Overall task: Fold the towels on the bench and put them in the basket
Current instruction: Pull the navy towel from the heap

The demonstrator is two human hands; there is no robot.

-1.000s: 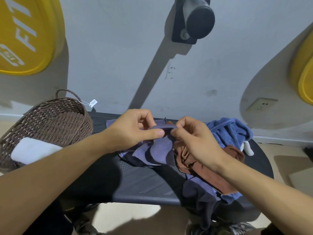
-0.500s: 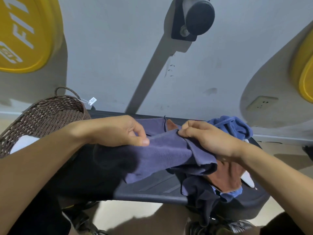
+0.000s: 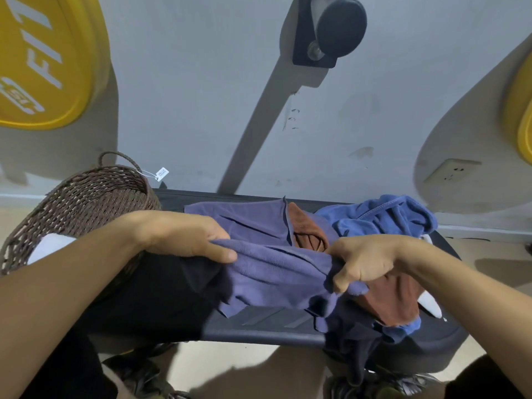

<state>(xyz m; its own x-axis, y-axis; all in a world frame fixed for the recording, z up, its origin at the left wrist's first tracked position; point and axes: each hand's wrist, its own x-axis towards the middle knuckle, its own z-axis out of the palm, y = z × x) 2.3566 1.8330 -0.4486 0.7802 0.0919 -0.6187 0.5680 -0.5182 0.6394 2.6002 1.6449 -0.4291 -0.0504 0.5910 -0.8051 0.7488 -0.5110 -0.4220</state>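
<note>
Two hands are sharing one purple towel (image 3: 276,272) over the counter (image 3: 267,326): left hand (image 3: 187,240) pinching one end, right hand (image 3: 365,266) gripping the other, its long axis running left-right. Basket (image 3: 86,203) is lying nearer the left hand.

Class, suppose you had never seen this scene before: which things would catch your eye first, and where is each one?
Most striking are the two hands at centre, the left hand and right hand each gripping a purple towel stretched between them over the dark bench. Behind it lie a rust-brown towel and a bright blue towel in a heap at right. A brown wicker basket stands at left.
</note>
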